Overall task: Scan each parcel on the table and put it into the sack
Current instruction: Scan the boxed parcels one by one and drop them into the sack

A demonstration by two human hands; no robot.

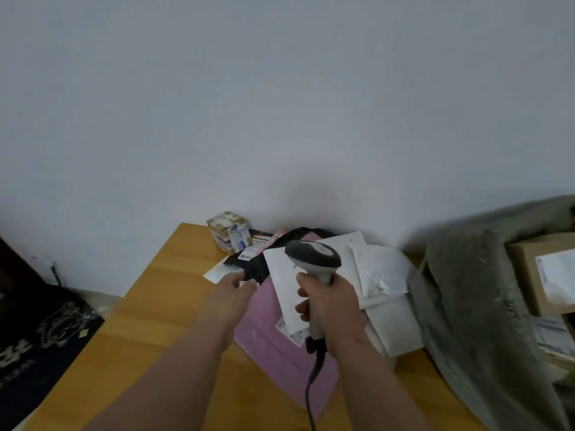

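Gripping the handle of a grey barcode scanner (314, 269), the right hand (329, 303) has its fingers (303, 306) wrapped tight round it, the scanner head held above a white mailer (289, 290) in the pile of parcels on the wooden desk (149, 321). The left hand (231, 290) reaches toward a black bag (249, 269) beside a pink mailer (273, 337), its fingers loosely curled and holding nothing I can make out. A grey-green sack (466, 306) stands at the desk's right edge with a cardboard box (541, 275) inside its mouth, and a small taped box (229, 231) sits by the wall.
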